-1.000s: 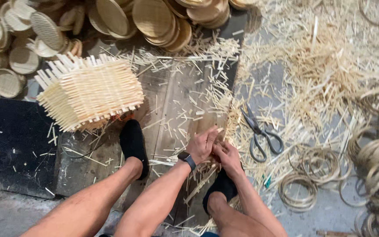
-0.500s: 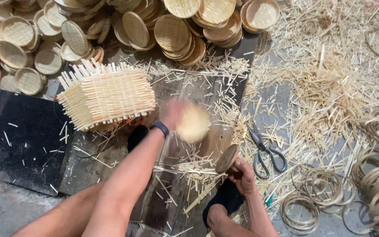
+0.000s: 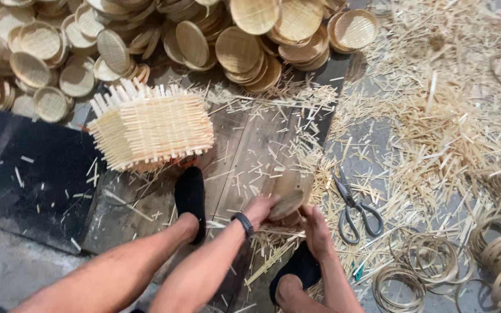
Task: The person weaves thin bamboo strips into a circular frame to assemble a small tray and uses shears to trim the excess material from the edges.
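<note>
Both hands, the left hand (image 3: 260, 207) and right hand (image 3: 316, 229), grip a small round woven tray (image 3: 287, 204). Scissors (image 3: 352, 208) lie just beside them on the floor (image 3: 30, 168).

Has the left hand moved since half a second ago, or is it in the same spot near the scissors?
Yes. The left hand has come down from mid-air near the stack of woven mats to beside the right hand, left of the scissors.

Both bare forearms reach forward low in the scene. The left hand (image 3: 260, 207), a dark band at its wrist, meets the right hand (image 3: 315, 227), fingers curled closed.
</note>
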